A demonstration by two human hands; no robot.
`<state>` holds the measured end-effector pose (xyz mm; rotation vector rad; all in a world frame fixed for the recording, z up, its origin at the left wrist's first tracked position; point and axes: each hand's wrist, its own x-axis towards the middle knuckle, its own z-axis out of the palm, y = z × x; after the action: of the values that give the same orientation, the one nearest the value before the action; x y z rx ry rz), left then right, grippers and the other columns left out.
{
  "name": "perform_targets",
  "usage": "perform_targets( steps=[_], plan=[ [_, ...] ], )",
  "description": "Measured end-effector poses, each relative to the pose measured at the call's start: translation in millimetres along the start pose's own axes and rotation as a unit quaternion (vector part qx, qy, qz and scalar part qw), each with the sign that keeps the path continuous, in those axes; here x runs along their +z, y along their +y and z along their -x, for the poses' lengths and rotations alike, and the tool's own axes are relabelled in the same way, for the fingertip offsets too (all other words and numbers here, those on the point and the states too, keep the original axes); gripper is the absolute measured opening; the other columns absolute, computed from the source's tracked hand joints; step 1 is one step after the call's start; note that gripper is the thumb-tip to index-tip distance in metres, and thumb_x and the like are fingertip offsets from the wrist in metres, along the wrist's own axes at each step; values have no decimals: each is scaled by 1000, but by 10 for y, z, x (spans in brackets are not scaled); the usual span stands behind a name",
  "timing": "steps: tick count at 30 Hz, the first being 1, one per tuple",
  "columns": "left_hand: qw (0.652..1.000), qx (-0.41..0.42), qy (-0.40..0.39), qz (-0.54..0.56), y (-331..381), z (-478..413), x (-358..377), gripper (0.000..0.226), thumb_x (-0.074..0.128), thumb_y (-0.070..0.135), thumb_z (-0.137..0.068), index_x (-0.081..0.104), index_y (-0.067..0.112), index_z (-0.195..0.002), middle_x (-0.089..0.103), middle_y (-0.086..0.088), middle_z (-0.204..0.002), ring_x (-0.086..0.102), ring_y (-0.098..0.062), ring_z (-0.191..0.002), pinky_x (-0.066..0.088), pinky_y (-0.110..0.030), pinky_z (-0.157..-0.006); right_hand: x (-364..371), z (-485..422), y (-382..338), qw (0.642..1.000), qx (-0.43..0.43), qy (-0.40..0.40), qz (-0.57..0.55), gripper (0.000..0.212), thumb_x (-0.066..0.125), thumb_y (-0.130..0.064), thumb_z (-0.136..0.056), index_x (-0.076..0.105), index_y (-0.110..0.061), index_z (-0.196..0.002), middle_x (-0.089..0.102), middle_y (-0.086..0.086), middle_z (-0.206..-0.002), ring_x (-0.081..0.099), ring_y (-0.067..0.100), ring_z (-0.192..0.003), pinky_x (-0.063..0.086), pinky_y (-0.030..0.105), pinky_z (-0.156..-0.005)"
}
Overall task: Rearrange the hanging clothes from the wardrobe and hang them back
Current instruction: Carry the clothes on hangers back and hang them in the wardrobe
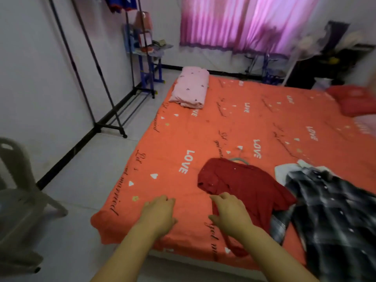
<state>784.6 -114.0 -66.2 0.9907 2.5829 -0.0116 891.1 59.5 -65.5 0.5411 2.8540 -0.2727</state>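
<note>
Red shirt (244,184) sits flat on the bed (203,129) so we can straighten it; right hand (230,214) rests loose-fingered on it, left hand (158,214) relaxed, empty.

First shirt (244,184) is lying on the bed (203,129), second shirt (335,210) touching its right. Pillow (190,87) is sitting behind; rack (107,125) is standing left of bed.

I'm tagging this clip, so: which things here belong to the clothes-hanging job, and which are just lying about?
Job: red top, hanger, plaid shirt, clothes rack.
Lying about: pink pillow, grey chair, red cushion, curtain.
</note>
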Motion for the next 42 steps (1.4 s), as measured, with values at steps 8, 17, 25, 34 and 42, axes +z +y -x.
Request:
perform_targets(
  steps=[8, 17, 25, 34, 42],
  plan=[
    [992, 117, -12, -38, 402, -1185, -324, 60, 54, 42, -89, 33, 19, -140, 42, -5, -136, 39, -26, -128, 33, -39, -102, -192, -511, 666, 992, 121, 15, -35, 61, 55, -43, -88, 33, -25, -143, 43, 6, -135, 42, 27, -123, 34, 35, -100],
    [988, 151, -33, -19, 947, -2223, -445, 62, 55, 41, -88, 32, 19, -141, 42, -4, -135, 43, -27, -124, 37, -37, -99, -291, -1169, 1577, 986, 158, -16, -42, 61, 54, -42, -89, 33, -24, -143, 43, 6, -136, 42, 27, -123, 36, 36, -100],
    [994, 95, -54, 3, 1623, -3444, -191, 63, 54, 39, -89, 28, 20, -143, 37, -3, -140, 37, -22, -129, 35, -37, -104, -107, -2329, 2762, 990, 106, -70, -57, 57, 54, -40, -89, 36, -24, -141, 45, 6, -134, 44, 27, -121, 37, 36, -100],
    [994, 47, -96, 25, 2040, -4800, 634, 63, 52, 39, -90, 27, 21, -145, 32, -1, -145, 31, -21, -133, 34, -36, -106, 838, -3915, 3828, 990, 75, -114, -39, 47, 53, -34, -90, 45, -15, -132, 47, 10, -131, 47, 30, -119, 40, 38, -97],
    [990, 27, -132, 37, 2054, -5293, 1285, 61, 51, 37, -90, 27, 22, -144, 32, 1, -145, 31, -19, -132, 34, -35, -105, 1700, -4737, 4210, 991, 100, -58, -71, 47, 45, -29, -95, 36, -20, -140, 48, 12, -126, 47, 32, -115, 38, 42, -95]
  ],
)
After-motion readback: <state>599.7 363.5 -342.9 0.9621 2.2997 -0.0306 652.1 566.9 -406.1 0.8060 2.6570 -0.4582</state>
